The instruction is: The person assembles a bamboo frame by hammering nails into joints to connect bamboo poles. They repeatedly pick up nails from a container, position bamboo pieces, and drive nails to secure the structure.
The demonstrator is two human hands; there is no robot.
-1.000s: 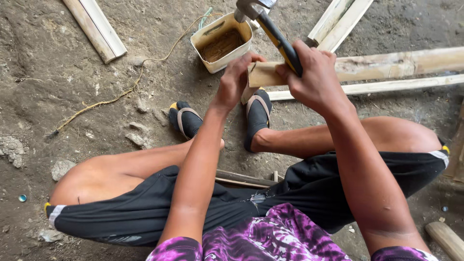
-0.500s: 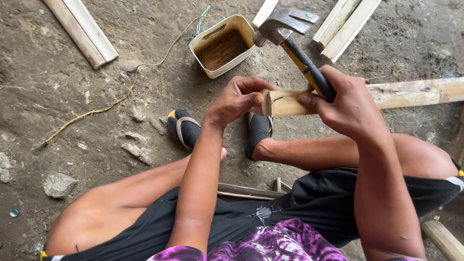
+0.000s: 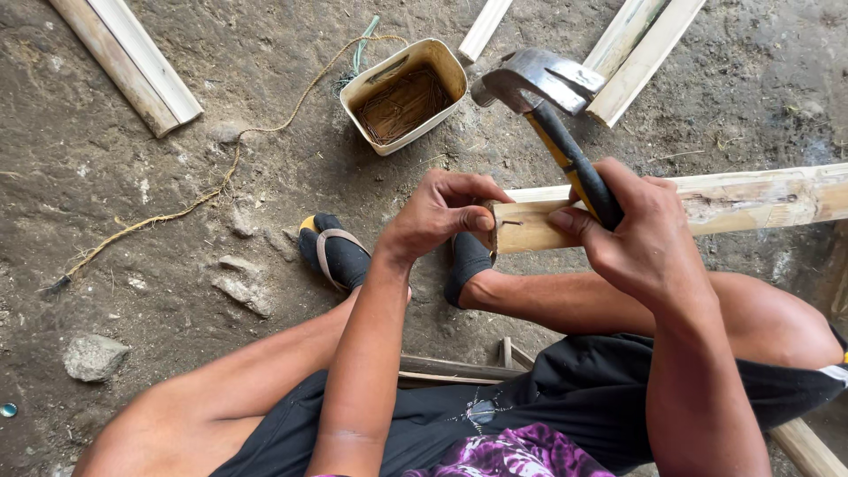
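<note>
Right hand (image 3: 649, 243) is clenched round the black-and-yellow handle of the hammer (image 3: 565, 132), and that grip has slid down into the middle of the view since a second ago, when the fist sat up near the top edge. The steel head now hangs in the air above and behind the slat (image 3: 707, 208), well clear of it, cocked back rather than landing. Left hand (image 3: 442, 212) pinches at the slat's cut end, fingertips closed on something too small to make out, likely a nail, right at the end face. Half a second ago those fingers sat the same way, so the hold has stayed while the hammer has come round. To my eye that reads as a strike being lined up, not one finished.

The slat runs from that pinch out to the right edge of the view, lying across the person's shin. Its end stops just beside the left thumb, so there is little wood to spare there. Up and left of the hammer head the nail tub (image 3: 405, 95) stands on the dirt floor (image 3: 177, 265), near but apart. More slats (image 3: 128, 62) lie at the top corners, well away. The sandal (image 3: 334, 254) sits below the left wrist. The swing path above the slat looks open.
</note>
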